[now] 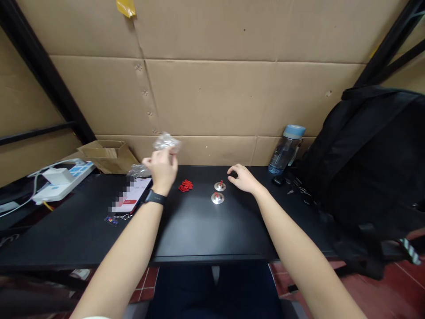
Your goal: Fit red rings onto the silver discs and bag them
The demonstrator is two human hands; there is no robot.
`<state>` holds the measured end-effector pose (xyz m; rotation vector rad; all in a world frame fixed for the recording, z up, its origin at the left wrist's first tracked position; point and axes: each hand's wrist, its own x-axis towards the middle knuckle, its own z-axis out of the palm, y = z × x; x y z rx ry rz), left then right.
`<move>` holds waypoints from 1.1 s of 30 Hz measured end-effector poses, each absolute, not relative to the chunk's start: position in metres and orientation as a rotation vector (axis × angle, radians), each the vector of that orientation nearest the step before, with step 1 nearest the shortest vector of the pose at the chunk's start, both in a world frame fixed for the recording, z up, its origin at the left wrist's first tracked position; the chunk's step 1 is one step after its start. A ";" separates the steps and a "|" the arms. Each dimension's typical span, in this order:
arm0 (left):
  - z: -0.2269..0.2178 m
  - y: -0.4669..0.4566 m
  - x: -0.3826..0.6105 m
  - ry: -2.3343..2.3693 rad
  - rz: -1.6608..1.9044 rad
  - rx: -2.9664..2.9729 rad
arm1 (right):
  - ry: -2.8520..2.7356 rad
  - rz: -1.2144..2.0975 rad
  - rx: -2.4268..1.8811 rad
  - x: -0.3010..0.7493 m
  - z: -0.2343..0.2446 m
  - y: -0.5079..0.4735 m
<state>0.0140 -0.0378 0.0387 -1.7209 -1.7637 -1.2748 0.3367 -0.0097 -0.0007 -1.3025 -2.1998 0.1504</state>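
Observation:
My left hand (pixel 161 168), with a black band on its wrist, is raised above the black table (pixel 186 230) and closed on a crumpled clear plastic bag (pixel 167 142). My right hand (pixel 242 177) rests on the table with fingers loosely spread, holding nothing. Just left of it lie two small round silver metal pieces (pixel 218 192), the farther one with a red bit on top. A small red cord bundle (pixel 186 185) lies between my hands.
A phone-like card (pixel 133 195) and a keyring lie at left, beside more clear plastic (pixel 137 170). A white power strip (pixel 58 181) and a cardboard box (pixel 108 155) sit far left. A water bottle (pixel 286 149) and black backpack (pixel 372 177) stand at right.

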 end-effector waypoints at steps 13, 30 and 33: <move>-0.015 -0.042 0.098 -1.339 -0.812 -2.475 | -2.301 0.126 -1.345 0.319 0.006 -0.027; 0.014 -0.066 0.089 -0.903 -0.459 -3.036 | -2.418 0.008 -1.515 0.302 0.002 -0.037; 0.015 -0.067 0.091 -0.954 -0.445 -2.977 | -2.458 -0.058 -1.521 0.299 0.007 -0.039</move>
